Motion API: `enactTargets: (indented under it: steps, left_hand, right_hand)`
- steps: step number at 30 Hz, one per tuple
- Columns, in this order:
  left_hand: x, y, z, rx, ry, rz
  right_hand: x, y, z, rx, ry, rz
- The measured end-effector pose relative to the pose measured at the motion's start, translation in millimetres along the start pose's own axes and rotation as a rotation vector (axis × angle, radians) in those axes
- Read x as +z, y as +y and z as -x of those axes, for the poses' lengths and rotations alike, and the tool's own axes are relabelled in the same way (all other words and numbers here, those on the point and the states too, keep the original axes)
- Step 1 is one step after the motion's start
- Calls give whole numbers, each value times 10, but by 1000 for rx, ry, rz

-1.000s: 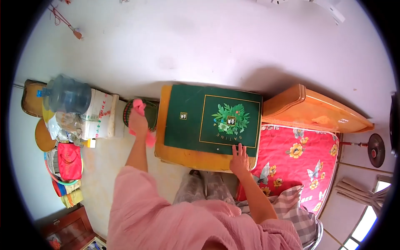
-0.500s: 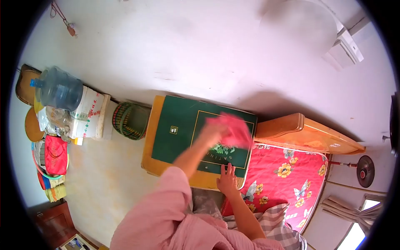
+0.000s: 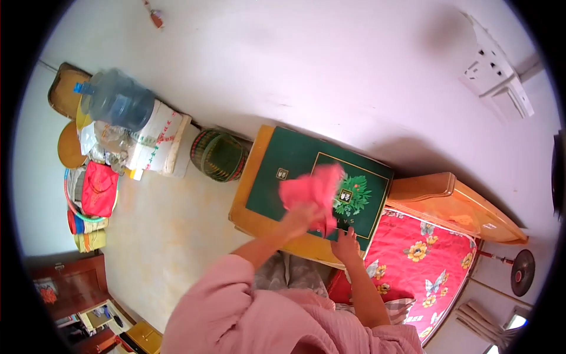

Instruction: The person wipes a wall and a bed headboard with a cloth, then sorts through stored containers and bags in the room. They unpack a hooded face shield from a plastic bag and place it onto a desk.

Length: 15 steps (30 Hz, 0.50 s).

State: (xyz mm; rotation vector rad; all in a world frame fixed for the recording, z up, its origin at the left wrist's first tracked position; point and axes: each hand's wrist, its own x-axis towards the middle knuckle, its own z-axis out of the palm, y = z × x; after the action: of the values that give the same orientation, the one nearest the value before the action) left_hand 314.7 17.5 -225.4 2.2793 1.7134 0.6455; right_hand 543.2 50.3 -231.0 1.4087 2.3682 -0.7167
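Head view: pink cloth (image 3: 315,187) over the green sheet (image 3: 298,154), at the left edge of the plant print (image 3: 358,192).
Left hand (image 3: 299,218): nearer, fingers gripping the cloth, which spreads beyond them toward the wall (image 3: 354,65).
Right hand (image 3: 346,248): at the sheet's near edge, right of the cloth, thumb and fingers apart.
Sheet's long axis: left to right on the yellow-brown counter (image 3: 248,180).
Cloth's long axis: too blurred to tell.

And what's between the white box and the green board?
Right of the white box: a woven basket, then a yellow edge strip alongside the green board. Head view shows it.
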Motion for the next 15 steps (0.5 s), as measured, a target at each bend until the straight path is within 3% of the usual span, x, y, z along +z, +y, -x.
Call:
enactTargets:
  steps: [1, 2, 4, 7, 8, 11, 12, 13, 14, 15]
  left_hand:
    - [97, 126, 133, 125, -97, -100]
    - [160, 35, 324, 20, -124, -58]
    - [-2, -549, 926, -521, 14, -14]
    - [-929, -1559, 2158, -1193, 88, -670]
    - [-1280, -1678, 2286, -1265, 119, -836]
    - [-1944, -1306, 1707, -852, 453, -607]
    - [-1631, -1243, 1602, -925, 254, -500]
    - [-1448, -833, 1309, -817, 220, -371]
    - [-874, -731, 1306, -512, 344, -309]
    - [-703, -274, 1134, -341, 327, -218]
  right_hand:
    - [-13, 13, -15, 0, -26, -13]
    - [-20, 44, -21, 1, -55, -22]
    - [7, 88, 23, -11, -11, -15]
    - [-11, 75, 24, -17, 11, -1]
    - [-28, 45, 5, 4, 5, 5]
    - [-60, -77, 10, 94, 24, -5]
    - [-59, -105, 52, 129, 58, -20]
    - [-67, -168, 123, 97, 170, -20]
    - [-62, -270, 196, 62, 286, -19]
    - [-46, -378, 256, 80, 271, -91]
